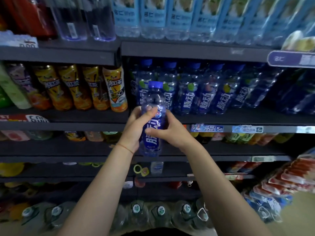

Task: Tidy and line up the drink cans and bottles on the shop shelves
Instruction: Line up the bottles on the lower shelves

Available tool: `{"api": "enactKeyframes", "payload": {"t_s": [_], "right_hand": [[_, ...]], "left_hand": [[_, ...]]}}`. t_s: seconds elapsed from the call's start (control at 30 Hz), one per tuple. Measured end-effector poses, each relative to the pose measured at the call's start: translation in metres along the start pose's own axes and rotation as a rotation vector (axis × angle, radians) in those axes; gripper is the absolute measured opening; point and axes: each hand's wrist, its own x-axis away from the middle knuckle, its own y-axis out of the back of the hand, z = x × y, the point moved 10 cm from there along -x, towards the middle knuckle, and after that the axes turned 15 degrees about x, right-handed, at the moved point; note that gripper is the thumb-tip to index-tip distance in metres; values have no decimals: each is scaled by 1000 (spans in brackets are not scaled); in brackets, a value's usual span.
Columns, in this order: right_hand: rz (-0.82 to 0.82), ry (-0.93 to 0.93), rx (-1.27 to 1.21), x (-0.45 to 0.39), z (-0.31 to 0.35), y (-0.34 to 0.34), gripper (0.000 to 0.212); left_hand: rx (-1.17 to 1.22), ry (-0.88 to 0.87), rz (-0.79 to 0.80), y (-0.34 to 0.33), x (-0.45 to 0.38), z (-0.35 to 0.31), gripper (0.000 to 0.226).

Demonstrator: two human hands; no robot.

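A clear bottle with a blue cap and blue label (154, 106) is held upright in front of the middle shelf, off the shelf board. My left hand (136, 126) grips its left side, thumb across the label. My right hand (172, 132) wraps round its right side, fingers curled on the label. Behind it a row of the same blue bottles (204, 94) stands on the dark shelf (221, 119), to the right of the held one.
Orange and yellow tea bottles (76, 89) fill the shelf to the left. Pale blue water bottles (170, 19) stand on the shelf above. Lower shelves hold mixed drinks; large water jugs (136, 212) sit at the bottom. Packaged snacks (281, 183) hang at right.
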Motion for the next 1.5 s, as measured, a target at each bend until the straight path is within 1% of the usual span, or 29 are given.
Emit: {"api": "enactKeyframes", "payload": {"t_s": [0.07, 0.13, 0.2, 0.23, 0.3, 0.37, 0.47, 0.5, 0.6, 0.67, 0.8, 0.93, 1.0, 1.07, 1.3, 1.4, 1.5], "right_hand": [[-38, 11, 26, 5, -2, 24, 64], [-71, 31, 30, 14, -10, 53, 61], [-100, 48, 18, 25, -20, 87, 58], [-115, 56, 5, 31, -27, 106, 58], [-162, 72, -15, 45, -42, 147, 62], [-236, 97, -7, 58, -57, 188, 66], [-377, 123, 14, 77, -74, 248, 72], [-418, 129, 20, 81, -80, 267, 72], [-499, 171, 51, 89, -87, 315, 74], [-499, 182, 87, 86, -92, 336, 77], [-482, 150, 142, 70, -110, 358, 82], [-387, 129, 225, 53, -125, 354, 85], [-359, 116, 259, 46, -131, 351, 83], [-348, 105, 280, 40, -133, 348, 79], [-361, -18, 330, 10, -143, 341, 75], [-392, -30, 314, 5, -144, 337, 74], [-474, -26, 385, 10, -140, 332, 74]], "left_hand": [[-44, -37, 18, -22, 0, 6, 35], [-86, -60, 41, -51, 1, 17, 32], [-164, -70, 52, -83, 2, 33, 21], [-235, -79, 49, -97, 1, 40, 19], [-410, -109, 30, -117, -6, 54, 32], [-544, -154, -35, -126, -13, 62, 37], [-745, -277, -76, -153, -15, 67, 17], [-838, -340, -64, -170, -15, 69, 19], [-1163, -556, 11, -228, -15, 80, 31], [-1356, -628, 59, -253, -21, 96, 44], [-1721, -667, 46, -285, -38, 116, 68], [-1975, -601, -6, -286, -62, 122, 75], [-2024, -568, -12, -277, -68, 124, 76], [-2032, -583, -12, -271, -68, 123, 78], [-2039, -575, 65, -263, -62, 112, 81], [-2034, -558, 68, -261, -63, 114, 82], [-2008, -572, 56, -259, -65, 120, 83]]}}
